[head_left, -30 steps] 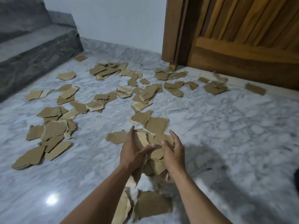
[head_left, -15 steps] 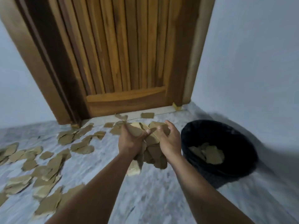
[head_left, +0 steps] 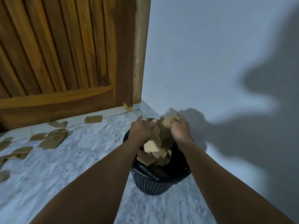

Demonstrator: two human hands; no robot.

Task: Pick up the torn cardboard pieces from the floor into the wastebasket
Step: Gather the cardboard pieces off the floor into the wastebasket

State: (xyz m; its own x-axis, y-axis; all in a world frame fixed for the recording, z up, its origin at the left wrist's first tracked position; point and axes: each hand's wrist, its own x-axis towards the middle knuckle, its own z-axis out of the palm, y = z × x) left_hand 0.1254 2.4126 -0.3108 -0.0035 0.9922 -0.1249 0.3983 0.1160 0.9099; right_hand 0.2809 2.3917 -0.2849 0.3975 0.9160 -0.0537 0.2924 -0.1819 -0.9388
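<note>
Between our two palms we press a bundle of torn cardboard pieces (head_left: 165, 131), the left hand (head_left: 142, 129) cupped against one side with its thumb laid over the top, the right hand (head_left: 180, 128) curled round the other, so each grip is closed on the same loose stack. The bundle hangs directly above the mouth of the black wastebasket (head_left: 155, 183), and its lower pieces already dangle below the rim; more cardboard seems to lie inside, though the blur keeps us from telling held scraps from dropped ones. We judge that the step in hand is the release of this load over the bin. The next move, as we see it, calls for us to part the palms and let the stack fall straight down, with the hands kept low and centred so that no light piece flutters past the rim onto the marble floor (head_left: 80, 159). Both forearms reach forward and slightly inward from the bottom of the view, wrists nearly level, backs of the hands turned up toward us. The task is far from finished: scattered scraps (head_left: 51, 138) lie on the floor to the left, near the foot of the wooden door (head_left: 64, 54), well apart from the basket, which stands close to the wall (head_left: 210, 62).
</note>
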